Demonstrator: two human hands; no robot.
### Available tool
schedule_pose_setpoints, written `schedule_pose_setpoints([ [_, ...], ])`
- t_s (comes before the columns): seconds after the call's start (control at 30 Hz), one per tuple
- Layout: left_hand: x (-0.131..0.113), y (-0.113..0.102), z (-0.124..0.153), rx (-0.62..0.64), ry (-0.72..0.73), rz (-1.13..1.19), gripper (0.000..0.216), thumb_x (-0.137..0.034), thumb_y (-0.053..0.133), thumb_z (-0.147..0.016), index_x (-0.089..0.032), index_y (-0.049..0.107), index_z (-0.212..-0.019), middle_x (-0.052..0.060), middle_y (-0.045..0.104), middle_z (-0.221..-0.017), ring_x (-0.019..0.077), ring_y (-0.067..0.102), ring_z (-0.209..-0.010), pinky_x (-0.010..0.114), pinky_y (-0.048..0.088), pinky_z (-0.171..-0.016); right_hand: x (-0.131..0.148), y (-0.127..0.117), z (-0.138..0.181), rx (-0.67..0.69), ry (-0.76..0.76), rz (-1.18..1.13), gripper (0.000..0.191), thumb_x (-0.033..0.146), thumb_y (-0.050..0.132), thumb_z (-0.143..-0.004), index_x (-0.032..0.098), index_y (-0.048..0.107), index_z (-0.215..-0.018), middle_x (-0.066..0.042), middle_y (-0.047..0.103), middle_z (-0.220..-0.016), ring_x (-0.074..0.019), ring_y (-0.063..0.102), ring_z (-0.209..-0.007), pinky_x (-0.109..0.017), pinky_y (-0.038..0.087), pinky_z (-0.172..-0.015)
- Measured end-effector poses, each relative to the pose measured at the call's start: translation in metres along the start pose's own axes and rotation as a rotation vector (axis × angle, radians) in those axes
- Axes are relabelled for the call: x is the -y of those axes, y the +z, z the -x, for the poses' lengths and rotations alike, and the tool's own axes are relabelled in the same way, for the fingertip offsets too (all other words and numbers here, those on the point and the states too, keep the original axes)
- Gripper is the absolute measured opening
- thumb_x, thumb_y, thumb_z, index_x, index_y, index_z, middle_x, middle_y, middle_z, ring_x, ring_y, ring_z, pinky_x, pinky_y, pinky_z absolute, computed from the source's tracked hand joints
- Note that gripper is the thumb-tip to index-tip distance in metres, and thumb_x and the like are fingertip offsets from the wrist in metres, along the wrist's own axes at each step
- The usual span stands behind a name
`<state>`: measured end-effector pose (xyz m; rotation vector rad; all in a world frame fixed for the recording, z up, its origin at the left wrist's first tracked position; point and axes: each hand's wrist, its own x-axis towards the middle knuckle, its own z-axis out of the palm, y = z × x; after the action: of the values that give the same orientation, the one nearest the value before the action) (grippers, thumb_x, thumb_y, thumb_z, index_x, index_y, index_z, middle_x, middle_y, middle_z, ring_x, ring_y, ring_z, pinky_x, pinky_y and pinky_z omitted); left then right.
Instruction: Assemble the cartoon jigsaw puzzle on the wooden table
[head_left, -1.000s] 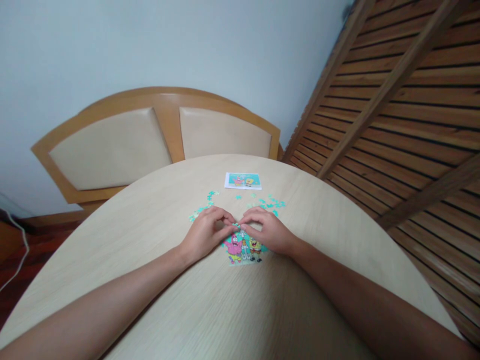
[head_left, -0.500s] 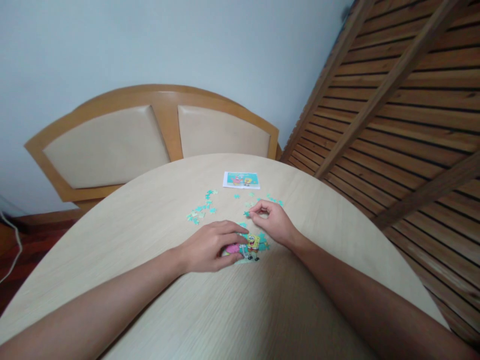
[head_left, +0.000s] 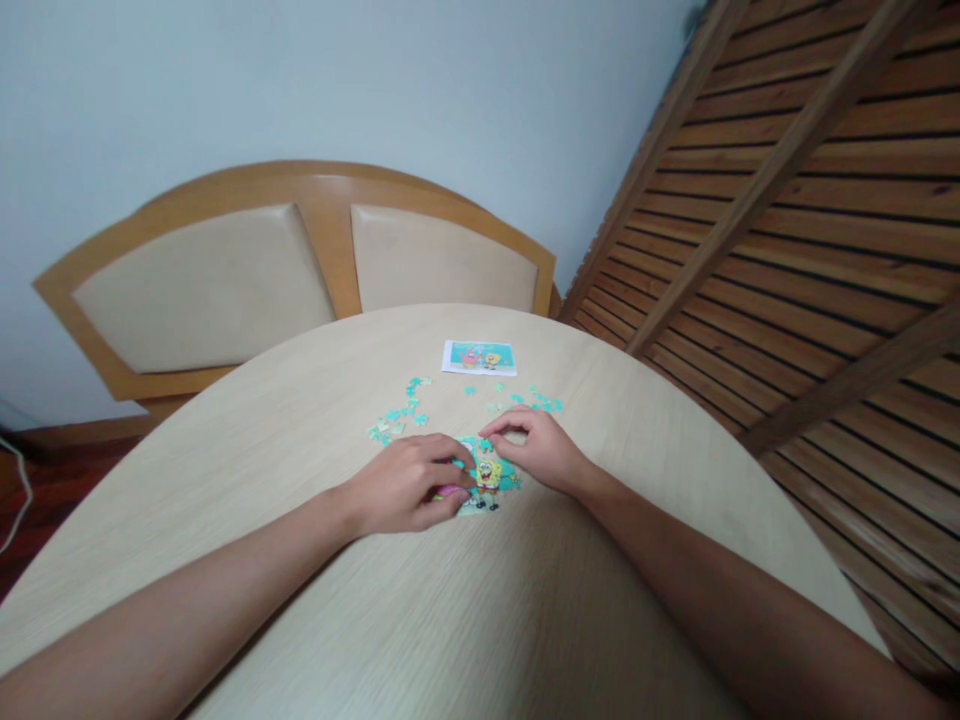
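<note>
A: What is seen first, going from the biggest things down?

B: A pale blue wall [head_left: 300,80] is seen at the far side, and a slatted wooden screen [head_left: 810,200] is set along the right. A wooden bench back with two beige pads [head_left: 300,270] is placed just beyond the far edge of the round, light wood desk [head_left: 525,620].

A: And what is laid on the desk?

B: A small reference picture card [head_left: 479,357] is laid flat at the far side. Between it and the hands, loose turquoise puzzle pieces are scattered in two groups: one to the left [head_left: 397,415], one to the right [head_left: 536,400]. Nearer, at the middle, a partly assembled puzzle [head_left: 489,478] with a yellow cartoon figure is lying flat.

A: How are the hands placed?

B: The left hand [head_left: 409,487] is laid over the left part of the assembled puzzle, fingers curled down onto it, so that the pink area is mostly hidden. The right hand [head_left: 536,448] is held at the puzzle's far right edge, with thumb and forefinger pinched together. Whether a piece is gripped between them cannot be told, as the spot is too small.

A: Are the hands touching?

B: A narrow gap is seen between them, and the yellow figure is left showing there.
</note>
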<state>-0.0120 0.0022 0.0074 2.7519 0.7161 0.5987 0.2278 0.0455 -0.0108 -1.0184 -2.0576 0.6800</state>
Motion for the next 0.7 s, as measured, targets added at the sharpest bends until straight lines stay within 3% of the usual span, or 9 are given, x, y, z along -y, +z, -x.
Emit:
schedule_pose_setpoints([
  [0.7,0.001,0.0002,-0.0001,0.005,0.035,-0.03,0.023,-0.027,0.055,-0.094,-0.024,0.072,-0.11,0.007,0.069,-0.114,0.0215,0.066,-0.103,0.037,0.055,-0.094,0.0012,0.003,0.0007,0.038,-0.079,0.079,0.009,0.013,0.073,-0.077,0.021,0.076,-0.078,-0.001,0.076,-0.079,-0.0184,0.067,-0.084,-0.033,0.047,-0.088],
])
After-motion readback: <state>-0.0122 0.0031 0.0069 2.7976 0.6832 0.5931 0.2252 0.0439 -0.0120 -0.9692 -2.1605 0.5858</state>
